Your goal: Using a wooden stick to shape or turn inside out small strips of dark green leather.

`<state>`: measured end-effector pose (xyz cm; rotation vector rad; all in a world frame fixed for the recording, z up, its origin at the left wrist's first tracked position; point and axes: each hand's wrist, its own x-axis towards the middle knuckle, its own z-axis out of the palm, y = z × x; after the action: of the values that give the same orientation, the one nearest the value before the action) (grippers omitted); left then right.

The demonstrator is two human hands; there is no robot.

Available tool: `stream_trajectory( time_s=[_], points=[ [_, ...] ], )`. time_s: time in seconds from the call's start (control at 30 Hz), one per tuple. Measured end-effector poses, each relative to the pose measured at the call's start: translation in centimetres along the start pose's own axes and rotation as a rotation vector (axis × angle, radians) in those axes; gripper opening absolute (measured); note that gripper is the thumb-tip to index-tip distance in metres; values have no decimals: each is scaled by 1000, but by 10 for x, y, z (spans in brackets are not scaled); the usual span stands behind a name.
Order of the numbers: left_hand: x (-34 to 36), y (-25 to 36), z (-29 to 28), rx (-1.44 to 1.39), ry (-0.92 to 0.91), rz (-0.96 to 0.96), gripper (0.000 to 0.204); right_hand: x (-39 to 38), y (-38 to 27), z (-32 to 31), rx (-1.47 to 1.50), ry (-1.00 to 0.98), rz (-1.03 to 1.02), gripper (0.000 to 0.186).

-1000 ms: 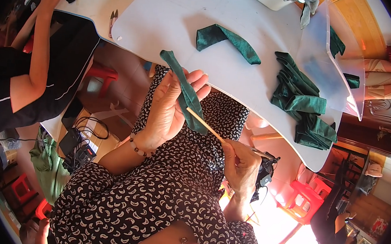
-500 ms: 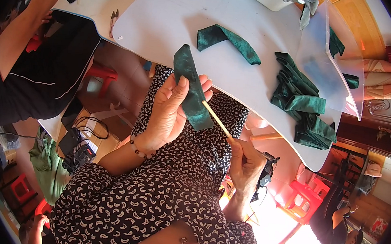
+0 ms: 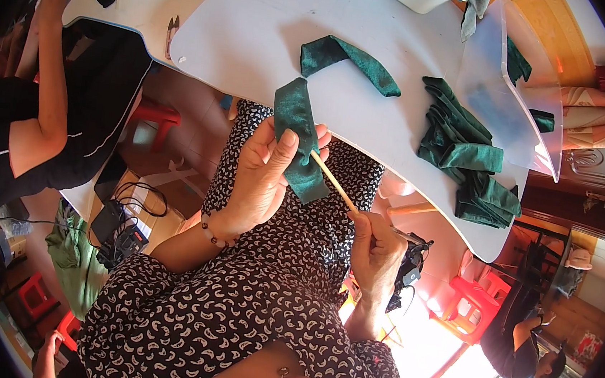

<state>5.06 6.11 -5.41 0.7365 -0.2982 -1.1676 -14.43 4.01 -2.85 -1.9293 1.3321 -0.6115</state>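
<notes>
A green velvet strip [image 3: 294, 100] is held upright in my left hand [image 3: 265, 168], with the thumb pressed across its middle. My right hand [image 3: 373, 249] grips a slim wooden stick [image 3: 334, 180], whose tip touches the strip just right of my left thumb. A thin dark object, too small to make out, sticks out behind my right fingers. Beyond my hands, another folded green strip [image 3: 350, 56] lies on the white table [image 3: 238, 25], and a heap of green velvet strips [image 3: 458, 141] lies to the right.
A clear plastic sheet [image 3: 517, 121] covers the table's right end. A co-worker [image 3: 50, 109] at left reaches toward items on the adjoining table. Another person [image 3: 533, 353] is at lower right. Red stools [image 3: 469, 304] and black equipment with cables [image 3: 115, 230] are below table level.
The strip in my left hand has turned to show its broad face and shifted rightward. My right hand and stick have moved slightly up and right. The left co-worker's arm has moved.
</notes>
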Motion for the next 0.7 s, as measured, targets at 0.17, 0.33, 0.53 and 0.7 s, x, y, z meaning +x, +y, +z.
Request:
stream_trajectory(
  time_s=[0.17,0.33,0.53,0.7],
  points=[
    [-9,-12,7,45,-86,-17,30,1,5,21,208,38,8,15],
    [-32,-35,4,95,-130,-18,43,-1,10,44,528,24,109,18],
    [0,11,3,37,-262,194,60,1,22,37,653,-138,79,16],
    [-1,11,-7,225,-241,145,22,-5,24,47,824,16,30,11]
  ],
)
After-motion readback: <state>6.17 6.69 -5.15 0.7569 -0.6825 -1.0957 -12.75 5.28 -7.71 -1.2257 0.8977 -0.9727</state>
